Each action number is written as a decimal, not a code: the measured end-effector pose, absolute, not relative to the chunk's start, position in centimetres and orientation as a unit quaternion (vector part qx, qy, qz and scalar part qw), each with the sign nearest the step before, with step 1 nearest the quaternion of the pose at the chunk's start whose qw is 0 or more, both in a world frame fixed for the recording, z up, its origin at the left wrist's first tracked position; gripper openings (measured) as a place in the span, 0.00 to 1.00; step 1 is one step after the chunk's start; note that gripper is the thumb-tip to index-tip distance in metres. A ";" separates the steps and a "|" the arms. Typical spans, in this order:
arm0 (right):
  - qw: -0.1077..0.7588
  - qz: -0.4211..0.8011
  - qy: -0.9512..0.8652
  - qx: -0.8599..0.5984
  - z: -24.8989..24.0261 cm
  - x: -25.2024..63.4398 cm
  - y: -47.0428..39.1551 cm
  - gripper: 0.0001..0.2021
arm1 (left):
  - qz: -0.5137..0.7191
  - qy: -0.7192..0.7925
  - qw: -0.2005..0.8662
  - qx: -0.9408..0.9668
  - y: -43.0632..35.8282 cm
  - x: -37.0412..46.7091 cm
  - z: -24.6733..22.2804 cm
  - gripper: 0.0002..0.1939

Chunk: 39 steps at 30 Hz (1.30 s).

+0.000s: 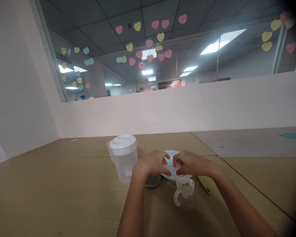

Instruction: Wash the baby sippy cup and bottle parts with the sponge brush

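Note:
A clear baby bottle (186,200) with a white collar and two white side handles stands upright on the table. My right hand (194,163) is over its top, fingers bent and pinched around the small pale tip there. The fingers partly hide that tip. My left hand (153,162) hovers to the left of the bottle with its fingers curved and apart, holding nothing. Behind both hands lies a pale blue plate (172,153), partly covered by them. Under my left hand shows a dark round dish or lid (153,181).
A clear plastic pitcher (125,164) with a white lid stands left of my left hand. Right of the bottle lies a green handle (205,186), its far end hidden. A teal cloth or mat (294,135) is at the far right, near the white wall (162,113).

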State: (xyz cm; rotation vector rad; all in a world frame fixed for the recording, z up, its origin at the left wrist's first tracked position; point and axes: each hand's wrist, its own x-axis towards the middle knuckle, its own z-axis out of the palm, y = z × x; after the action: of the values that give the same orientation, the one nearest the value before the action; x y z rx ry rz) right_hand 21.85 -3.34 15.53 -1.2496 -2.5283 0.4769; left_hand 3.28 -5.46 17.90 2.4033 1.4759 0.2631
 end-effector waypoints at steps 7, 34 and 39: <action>0.114 0.165 -0.867 -0.456 15.6 22.4 -3.8 0.06 | 0.074 0.472 0.161 0.864 -4.6 4.4 16.7 0.29; 0.097 0.049 -0.875 -0.471 15.2 20.2 -4.5 0.05 | 0.393 0.422 0.125 0.807 -6.1 5.8 1.3 0.35; 0.110 0.025 -0.877 -0.467 14.7 20.8 -4.0 0.06 | 0.381 0.419 0.125 0.815 -5.9 5.4 1.7 0.32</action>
State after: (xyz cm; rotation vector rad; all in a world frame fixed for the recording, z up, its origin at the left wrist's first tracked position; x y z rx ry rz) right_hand 20.83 -4.02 14.74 -1.3729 -2.5773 0.0739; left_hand 5.39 -5.87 1.74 2.3745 1.2193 1.1091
